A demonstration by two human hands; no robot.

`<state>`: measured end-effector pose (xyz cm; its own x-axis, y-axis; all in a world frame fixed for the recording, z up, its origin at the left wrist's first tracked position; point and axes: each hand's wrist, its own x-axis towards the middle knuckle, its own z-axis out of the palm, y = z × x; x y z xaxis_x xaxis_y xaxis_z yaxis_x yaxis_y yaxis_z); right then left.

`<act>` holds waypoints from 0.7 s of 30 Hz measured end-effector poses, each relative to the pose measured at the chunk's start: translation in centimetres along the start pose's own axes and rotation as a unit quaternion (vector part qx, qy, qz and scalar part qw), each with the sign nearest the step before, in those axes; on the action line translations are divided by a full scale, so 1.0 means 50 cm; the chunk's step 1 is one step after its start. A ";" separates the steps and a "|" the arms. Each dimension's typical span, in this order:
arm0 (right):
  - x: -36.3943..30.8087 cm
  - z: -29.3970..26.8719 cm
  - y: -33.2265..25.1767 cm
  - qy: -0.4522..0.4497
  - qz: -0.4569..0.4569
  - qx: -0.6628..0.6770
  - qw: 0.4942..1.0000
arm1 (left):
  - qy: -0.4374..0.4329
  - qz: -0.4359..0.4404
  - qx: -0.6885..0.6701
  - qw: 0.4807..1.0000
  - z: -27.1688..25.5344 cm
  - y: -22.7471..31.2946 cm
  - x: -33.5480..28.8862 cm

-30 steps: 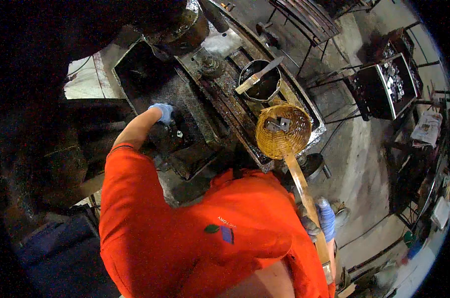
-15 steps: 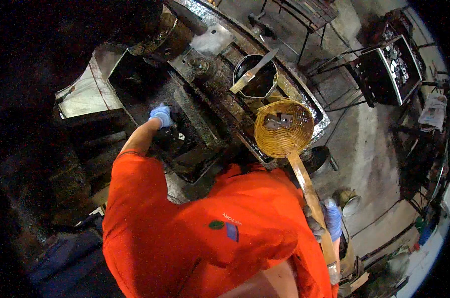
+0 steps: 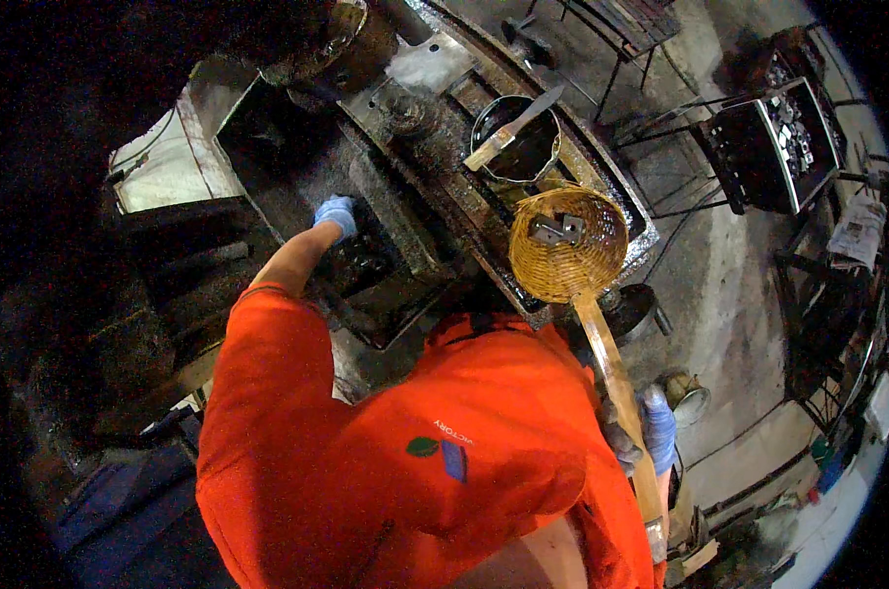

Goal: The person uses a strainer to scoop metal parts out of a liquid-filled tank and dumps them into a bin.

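Note:
In a blue glove, my left hand (image 3: 337, 216) reaches down into a dark metal trough (image 3: 405, 211) at left of centre. Its fingers are hidden below the glove, so what they hold, if anything, is unclear. Small dark pieces (image 3: 368, 261) lie beside it. On the right, my right hand (image 3: 658, 432), also gloved in blue, is closed around the long wooden handle (image 3: 609, 358) of a round wicker basket scoop (image 3: 538, 280). Several flat grey metal pieces (image 3: 568, 226) rest in the basket, which is held over the bench's near right corner.
A bucket of dark liquid (image 3: 533, 157) stands on the grimy metal bench (image 3: 464, 211), with a flat brush (image 3: 503, 137) across its rim. Beyond, at far right, a tray on a stand (image 3: 793, 137) bears several metal pieces. A dark pan (image 3: 629, 314) sits below the basket.
The view has shifted slightly. A bright small piece seen beside my left hand before no longer shows there. My right hand keeps its grip on the scoop handle.

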<state>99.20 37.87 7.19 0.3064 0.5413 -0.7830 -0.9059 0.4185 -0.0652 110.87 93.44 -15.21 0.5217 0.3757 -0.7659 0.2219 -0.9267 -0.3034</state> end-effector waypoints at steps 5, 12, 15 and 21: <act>0.001 0.000 -0.004 0.013 0.022 -0.054 0.998 | 0.067 0.045 -0.071 0.994 -0.048 0.011 -0.030; 0.024 -0.120 0.051 0.174 -0.093 -0.114 0.974 | 0.063 0.095 -0.080 0.990 -0.022 -0.014 0.011; 0.030 -0.164 0.058 0.188 -0.082 -0.144 0.968 | 0.029 0.068 -0.113 0.991 -0.012 0.006 0.001; 0.010 -0.038 0.011 0.008 0.032 0.043 0.999 | 0.031 0.006 -0.150 0.988 0.005 0.025 -0.030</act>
<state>98.31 36.96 5.59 0.2425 0.5576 -0.7939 -0.8948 0.4448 0.0391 110.13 91.69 -14.59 0.5736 0.3735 -0.7291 0.4450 -0.8893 -0.1055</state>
